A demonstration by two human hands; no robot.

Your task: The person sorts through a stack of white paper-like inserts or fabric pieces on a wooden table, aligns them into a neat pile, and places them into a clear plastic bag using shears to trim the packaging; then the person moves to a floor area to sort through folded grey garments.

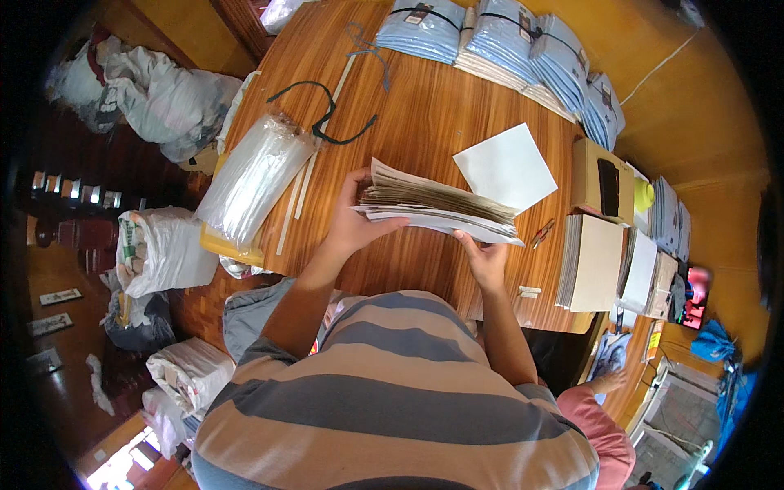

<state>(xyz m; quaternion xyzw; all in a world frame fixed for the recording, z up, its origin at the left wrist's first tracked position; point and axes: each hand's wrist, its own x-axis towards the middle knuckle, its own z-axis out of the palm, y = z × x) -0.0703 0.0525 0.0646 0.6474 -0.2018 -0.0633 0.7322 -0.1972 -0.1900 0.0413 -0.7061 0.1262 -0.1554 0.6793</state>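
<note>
Both my hands hold a thick stack of cardboard and paper sheets (437,200) above the wooden table. My left hand (359,216) wraps round the stack's left end, thumb along its near side. At the near right corner, my right hand (483,260) grips with the thumb up on the stack. The sheets stand partly on edge, brown layers between white outer ones, fanned slightly on the right. Behind the stack's right end lies a white sheet (510,169), flat on the table. A small pair of snips (542,233) rests just right of the stack.
Clear plastic sleeves (260,180) and black straps (331,114) lie on the table's (416,98) left. Bundled light-blue folded shirts (420,31) line the far edge. On the right stand a cardboard box (590,175) and stacked cards (594,261). Another person's hand (608,380) shows lower right.
</note>
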